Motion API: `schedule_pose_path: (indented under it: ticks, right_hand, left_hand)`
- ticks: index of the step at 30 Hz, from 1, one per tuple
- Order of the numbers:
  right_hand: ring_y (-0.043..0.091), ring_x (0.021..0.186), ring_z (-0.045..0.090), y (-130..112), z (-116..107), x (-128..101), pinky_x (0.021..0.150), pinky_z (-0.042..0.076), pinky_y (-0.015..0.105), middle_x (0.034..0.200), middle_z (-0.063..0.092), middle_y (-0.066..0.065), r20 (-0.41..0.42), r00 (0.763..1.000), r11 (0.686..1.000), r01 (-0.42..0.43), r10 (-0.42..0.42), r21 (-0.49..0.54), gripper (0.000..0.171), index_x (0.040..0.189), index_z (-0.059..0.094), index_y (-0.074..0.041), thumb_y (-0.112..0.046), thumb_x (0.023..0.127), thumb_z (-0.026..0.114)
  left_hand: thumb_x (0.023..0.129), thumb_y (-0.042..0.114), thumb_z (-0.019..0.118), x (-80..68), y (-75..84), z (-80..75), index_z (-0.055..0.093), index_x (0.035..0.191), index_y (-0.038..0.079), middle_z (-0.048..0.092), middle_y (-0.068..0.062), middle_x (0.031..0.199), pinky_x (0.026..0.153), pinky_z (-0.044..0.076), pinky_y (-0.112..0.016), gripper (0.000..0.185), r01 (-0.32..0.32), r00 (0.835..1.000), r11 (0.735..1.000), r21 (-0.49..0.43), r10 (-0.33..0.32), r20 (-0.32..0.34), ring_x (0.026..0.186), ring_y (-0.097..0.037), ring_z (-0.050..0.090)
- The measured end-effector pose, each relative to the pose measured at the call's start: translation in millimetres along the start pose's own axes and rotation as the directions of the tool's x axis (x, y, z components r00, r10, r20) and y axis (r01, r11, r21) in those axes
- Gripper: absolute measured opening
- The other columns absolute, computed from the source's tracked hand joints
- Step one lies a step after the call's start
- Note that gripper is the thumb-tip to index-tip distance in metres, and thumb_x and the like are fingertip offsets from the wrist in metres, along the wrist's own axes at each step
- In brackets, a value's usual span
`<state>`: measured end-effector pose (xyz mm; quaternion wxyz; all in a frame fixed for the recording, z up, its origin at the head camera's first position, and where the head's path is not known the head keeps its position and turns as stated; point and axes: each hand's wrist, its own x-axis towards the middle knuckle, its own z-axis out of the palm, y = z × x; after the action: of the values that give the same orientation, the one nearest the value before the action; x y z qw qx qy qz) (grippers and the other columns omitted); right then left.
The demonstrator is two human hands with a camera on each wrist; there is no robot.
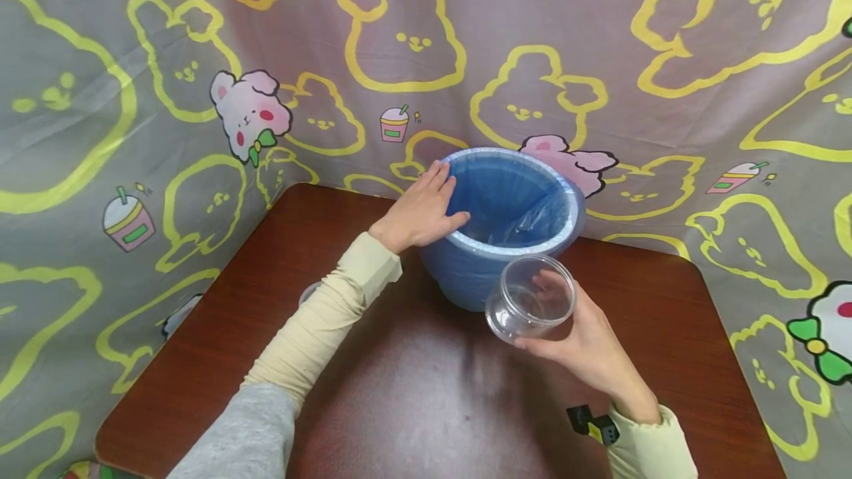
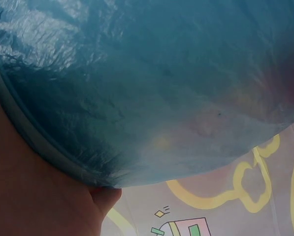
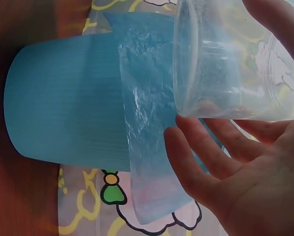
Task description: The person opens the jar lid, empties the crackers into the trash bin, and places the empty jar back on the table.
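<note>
A blue trash bin point(image 1: 466, 283) stands upright near the back of the table, lined with a thin translucent bag point(image 1: 495, 202) folded over its rim. My left hand point(image 1: 421, 209) rests on the bin's left rim with fingers fairly straight and thumb over the edge; in the left wrist view the liner point(image 2: 151, 88) fills most of the picture. In front of the bin, my right hand point(image 1: 589, 342) holds a clear plastic jar point(image 1: 532, 298) between thumb and fingers, tilted. The right wrist view shows this jar point(image 3: 225, 73) beside the liner's hanging edge point(image 3: 147, 132); nothing can be made out inside it.
The brown wooden table point(image 1: 426, 405) has rounded corners. A patterned cloth point(image 1: 426, 65) hangs behind it and along both sides. Behind the left sleeve point(image 1: 319, 324) a clear round edge point(image 1: 308, 293) shows, mostly hidden. A small black device point(image 1: 592, 426) sits at the right wrist.
</note>
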<state>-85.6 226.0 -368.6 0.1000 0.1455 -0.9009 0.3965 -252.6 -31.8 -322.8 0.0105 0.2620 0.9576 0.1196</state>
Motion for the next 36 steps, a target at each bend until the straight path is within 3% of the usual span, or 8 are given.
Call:
schedule_pose_path:
  ticks: [19, 36]
  right_hand:
    - [0.015, 0.113, 0.059, -1, 9, -3, 0.092, 0.041, 0.017, 0.124, 0.062, -0.001, 0.037, 0.999, 1.0, 0.01, -0.01, -0.017, 0.096, 0.138, 0.046, -0.018, -0.038, 0.056, 0.093]
    - [0.015, 0.115, 0.059, 6, 21, -8, 0.093, 0.04, 0.014, 0.129, 0.06, -0.003, 0.07, 0.997, 0.999, 0.022, -0.023, 0.025, 0.093, 0.137, 0.047, -0.02, -0.038, 0.058, 0.093]
  left_hand:
    - [0.096, 0.054, 0.04, -3.3, -1.5, 2.0, 0.022, 0.153, 0.003, 0.006, -0.013, 0.163, 0.123, 0.006, -0.04, 0.079, -0.011, 1.0, 1.0, 0.005, 0.011, -0.008, 0.151, -0.027, -0.003]
    - [0.096, 0.054, 0.041, -3.9, -0.8, 3.0, 0.022, 0.153, 0.003, 0.006, -0.012, 0.163, 0.123, 0.006, -0.04, 0.079, -0.008, 1.0, 1.0, -0.002, 0.008, -0.012, 0.151, -0.027, -0.004]
